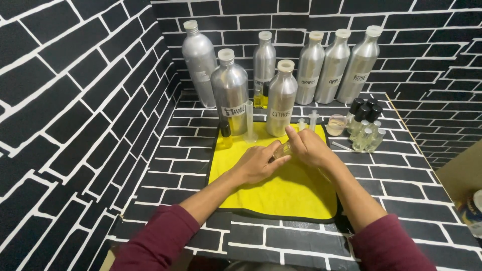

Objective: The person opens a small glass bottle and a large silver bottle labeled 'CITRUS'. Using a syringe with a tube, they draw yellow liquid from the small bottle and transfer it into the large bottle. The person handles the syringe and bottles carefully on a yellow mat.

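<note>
Both hands meet over the yellow cloth [281, 190]: left hand [258, 163] and right hand [309, 147] closed around a small clear glass bottle [282, 149]. Capped filled vials [365, 131] stand far right; the measuring cylinder [249, 120] looks empty.

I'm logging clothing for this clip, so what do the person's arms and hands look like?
Both arms wear dark maroon long sleeves, pushed up so the forearms are bare. The left hand and right hand are bare: no gloves, rings or watch visible.

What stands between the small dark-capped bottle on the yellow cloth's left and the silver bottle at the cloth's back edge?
In the head view, a clear measuring cylinder stands upright between the dark-capped bottle and the silver bottle, on the yellow cloth.
</note>
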